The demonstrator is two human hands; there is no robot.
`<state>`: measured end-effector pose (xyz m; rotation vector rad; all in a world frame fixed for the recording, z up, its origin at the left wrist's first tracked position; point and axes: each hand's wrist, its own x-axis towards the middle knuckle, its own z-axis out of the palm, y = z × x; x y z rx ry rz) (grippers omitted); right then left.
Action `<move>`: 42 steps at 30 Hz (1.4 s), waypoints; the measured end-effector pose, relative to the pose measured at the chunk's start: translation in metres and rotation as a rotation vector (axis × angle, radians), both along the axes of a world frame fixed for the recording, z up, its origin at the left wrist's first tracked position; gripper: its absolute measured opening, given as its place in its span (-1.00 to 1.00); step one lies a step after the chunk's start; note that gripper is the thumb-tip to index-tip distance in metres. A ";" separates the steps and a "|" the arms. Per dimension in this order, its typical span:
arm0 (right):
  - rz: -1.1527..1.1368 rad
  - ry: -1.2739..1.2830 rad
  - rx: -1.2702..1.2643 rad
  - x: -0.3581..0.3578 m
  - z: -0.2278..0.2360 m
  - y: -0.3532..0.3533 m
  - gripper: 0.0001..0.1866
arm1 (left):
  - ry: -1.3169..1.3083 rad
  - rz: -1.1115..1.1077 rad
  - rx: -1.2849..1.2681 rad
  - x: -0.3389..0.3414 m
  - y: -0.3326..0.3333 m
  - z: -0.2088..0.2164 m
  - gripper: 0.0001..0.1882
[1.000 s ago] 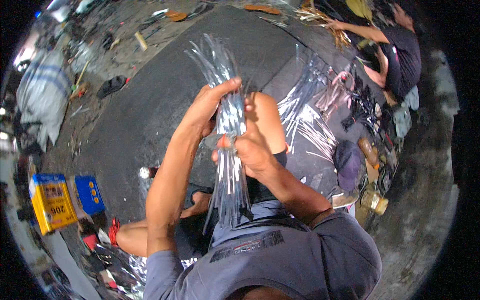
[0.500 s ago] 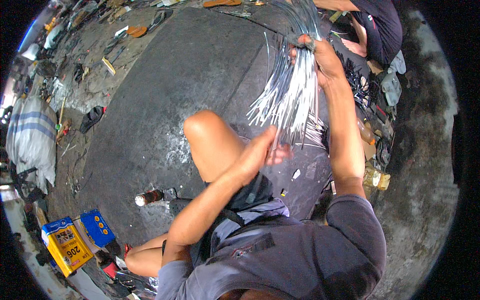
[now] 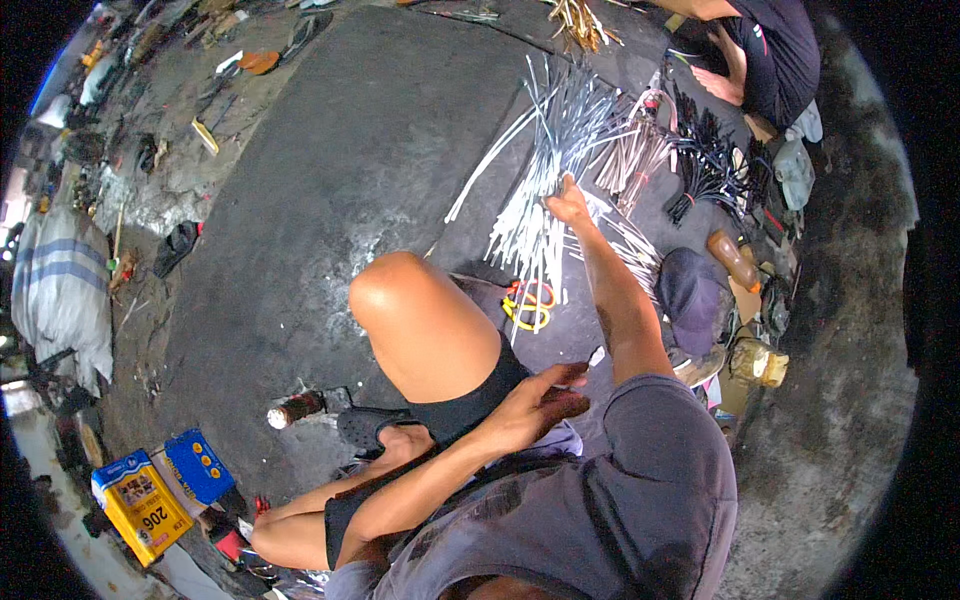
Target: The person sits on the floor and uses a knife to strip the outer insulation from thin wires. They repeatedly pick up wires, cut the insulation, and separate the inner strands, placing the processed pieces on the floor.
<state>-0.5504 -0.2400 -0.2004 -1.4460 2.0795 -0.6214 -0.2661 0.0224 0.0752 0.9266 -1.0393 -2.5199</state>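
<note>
A bundle of thin silver-white strips (image 3: 545, 195) lies fanned out at both ends on the dark mat. My right hand (image 3: 568, 203) is closed at its narrow middle, with the fingers partly hidden. Nearer to me, my left hand (image 3: 540, 402) hangs over my lap, empty, its thumb and fingers apart. Scissors with yellow and red handles (image 3: 540, 312) lie by the near ends of the strips. Beside the bundle on the right is a tied brownish-grey bundle (image 3: 632, 165), with black strips (image 3: 700, 165) further right.
Another person's bare foot (image 3: 722, 85) rests at the far right. A dark cap (image 3: 690, 295) and a brown bottle (image 3: 733, 262) lie right of my forearm. Golden strips (image 3: 580, 25) are at the far edge. A yellow can (image 3: 142, 508) and a dark bottle (image 3: 298, 409) stand to the left.
My right hand has brought the strip bundle down onto the mat, nearer to me. My left hand has drawn back from the strip ends toward my lap. Scissors and other bundles have come into sight.
</note>
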 end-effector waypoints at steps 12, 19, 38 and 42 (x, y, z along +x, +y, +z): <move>-0.871 -1.084 -0.176 -0.042 0.005 -0.076 -0.61 | -0.190 0.926 -0.507 0.161 -0.028 0.053 -0.43; -0.019 0.341 -0.284 0.022 0.021 -0.097 -0.57 | -0.272 1.068 -0.372 0.186 -0.011 0.015 -0.52; -0.744 -0.817 -0.155 -0.049 -0.023 -0.102 -0.76 | -0.368 1.130 -0.159 0.175 -0.005 -0.034 -0.68; -0.605 -0.912 -0.284 -0.051 -0.033 -0.105 -0.75 | -0.340 1.105 -0.127 0.175 -0.005 -0.044 -0.67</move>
